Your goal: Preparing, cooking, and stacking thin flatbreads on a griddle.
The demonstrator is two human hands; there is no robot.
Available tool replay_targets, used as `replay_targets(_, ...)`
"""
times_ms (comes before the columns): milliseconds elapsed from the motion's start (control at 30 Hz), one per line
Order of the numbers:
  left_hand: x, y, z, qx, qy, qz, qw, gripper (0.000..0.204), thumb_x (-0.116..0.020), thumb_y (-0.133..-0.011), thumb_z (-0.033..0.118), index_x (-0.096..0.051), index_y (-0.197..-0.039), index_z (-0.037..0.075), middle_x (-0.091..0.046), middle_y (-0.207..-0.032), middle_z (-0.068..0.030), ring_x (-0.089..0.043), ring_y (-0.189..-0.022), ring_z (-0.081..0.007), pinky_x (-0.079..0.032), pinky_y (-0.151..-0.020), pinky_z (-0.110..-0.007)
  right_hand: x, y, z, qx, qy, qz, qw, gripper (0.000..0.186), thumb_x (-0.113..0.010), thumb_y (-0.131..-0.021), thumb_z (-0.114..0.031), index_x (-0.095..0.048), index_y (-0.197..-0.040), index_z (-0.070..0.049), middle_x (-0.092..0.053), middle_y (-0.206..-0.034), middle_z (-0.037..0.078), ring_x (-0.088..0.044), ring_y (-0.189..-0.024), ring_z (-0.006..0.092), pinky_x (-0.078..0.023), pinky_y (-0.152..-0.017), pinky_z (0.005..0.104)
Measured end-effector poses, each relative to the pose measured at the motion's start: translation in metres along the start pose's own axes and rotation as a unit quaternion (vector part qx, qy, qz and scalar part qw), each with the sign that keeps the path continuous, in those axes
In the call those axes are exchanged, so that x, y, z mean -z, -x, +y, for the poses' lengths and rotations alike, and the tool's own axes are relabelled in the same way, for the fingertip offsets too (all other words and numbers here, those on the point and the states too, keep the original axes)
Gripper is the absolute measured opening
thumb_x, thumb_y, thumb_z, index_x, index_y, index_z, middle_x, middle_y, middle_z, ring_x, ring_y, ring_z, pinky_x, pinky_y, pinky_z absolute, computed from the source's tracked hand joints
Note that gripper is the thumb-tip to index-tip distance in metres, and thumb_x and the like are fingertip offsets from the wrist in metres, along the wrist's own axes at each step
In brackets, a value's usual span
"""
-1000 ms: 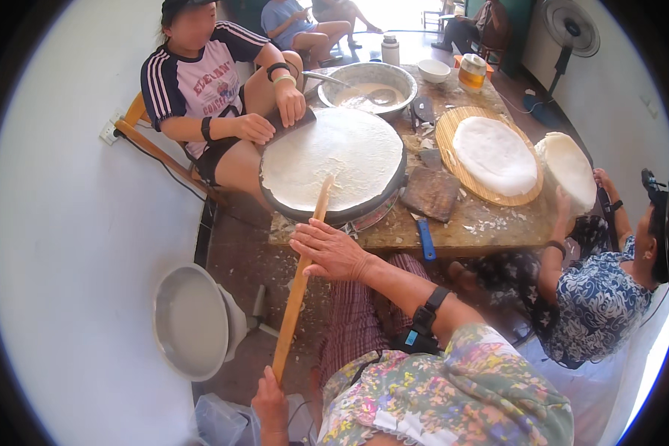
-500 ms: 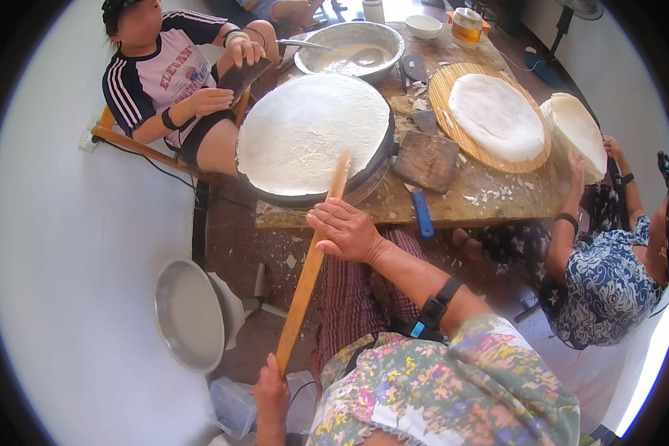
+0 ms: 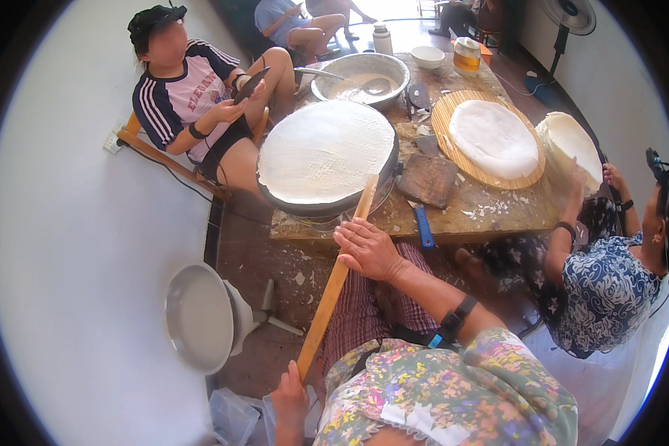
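A long wooden stick [image 3: 332,286] runs from my lap up to the edge of a big round pan [image 3: 327,160] covered by a thin white sheet of batter. My right hand [image 3: 368,249] grips the stick near its upper end, just below the pan's rim. My left hand [image 3: 290,401] holds the stick's lower end by my floral shirt. The stick's tip touches the pan's front right edge.
A low wooden table [image 3: 490,212] carries a metal bowl of batter [image 3: 360,74], a round bamboo tray with a white sheet [image 3: 490,137] and a dark scraper [image 3: 427,182]. One person sits at the left with a phone, another at the right. A grey lid [image 3: 197,316] stands on the floor.
The view has shifted so that the pan and table sit lower and nearer. My hands keep hold of the stick, its tip still at the pan's edge. The seated person on the left raised a phone.
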State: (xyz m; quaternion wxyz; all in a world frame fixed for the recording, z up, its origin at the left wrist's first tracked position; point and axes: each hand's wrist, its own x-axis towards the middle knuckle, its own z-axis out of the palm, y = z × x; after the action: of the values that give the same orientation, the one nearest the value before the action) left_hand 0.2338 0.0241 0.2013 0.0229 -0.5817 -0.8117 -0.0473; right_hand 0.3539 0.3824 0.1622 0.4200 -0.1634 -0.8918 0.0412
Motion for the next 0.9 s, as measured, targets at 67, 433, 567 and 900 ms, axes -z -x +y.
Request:
replay_targets(67,-0.003,0.010,-0.003,0.006,0.022,-0.001,1.000,0.057,-0.061,-0.074,0.002,-0.049,-0.130,0.001,-0.053,-0.079,-0.0115,-0.060,-0.061,-0.0301,-0.049,-0.050,-0.040,0.003,-0.006,-0.011,0.028,-0.016,-0.003,0.999,0.038,-0.061,-0.086,-0.032,-0.063,-0.110,-0.001,-0.066,-0.110,0.012,-0.060,-0.110,0.0259,-0.042,-0.104,0.0411)
replay_targets(433,-0.013,-0.035,-0.054,0.059,0.243,0.027,0.968,0.034,-0.067,-0.084,0.014,-0.060,-0.115,0.001,-0.065,-0.087,-0.0176,-0.064,-0.074,-0.0363,-0.051,-0.063,-0.040,-0.046,-0.103,-0.037,0.132,-0.136,-0.035,0.981,0.023,-0.066,-0.081,-0.028,-0.060,-0.094,-0.010,-0.054,-0.078,0.003,-0.055,-0.078,0.0200,-0.043,-0.072,0.0342)
replay_targets(567,0.004,-0.082,-0.065,0.094,0.334,-0.049,0.937,0.030,-0.069,-0.085,0.019,-0.063,-0.108,0.001,-0.065,-0.083,-0.0172,-0.064,-0.068,-0.0289,-0.049,-0.063,-0.035,-0.058,-0.123,-0.020,0.074,-0.124,-0.063,0.987,0.032,-0.057,-0.088,-0.041,-0.061,-0.092,-0.010,-0.055,-0.079,0.004,-0.055,-0.082,0.0216,-0.043,-0.074,0.0362)
replay_targets(900,0.018,-0.202,-0.129,0.122,0.465,-0.270,0.834,0.027,-0.069,-0.086,0.023,-0.064,-0.104,0.003,-0.054,-0.069,0.0033,-0.049,-0.060,-0.0077,-0.042,-0.056,-0.024,-0.089,-0.154,0.034,0.056,-0.046,-0.106,0.992,0.053,-0.049,-0.090,-0.054,-0.067,-0.105,-0.007,-0.056,-0.127,0.013,-0.035,-0.135,0.0283,-0.022,-0.113,0.0463)
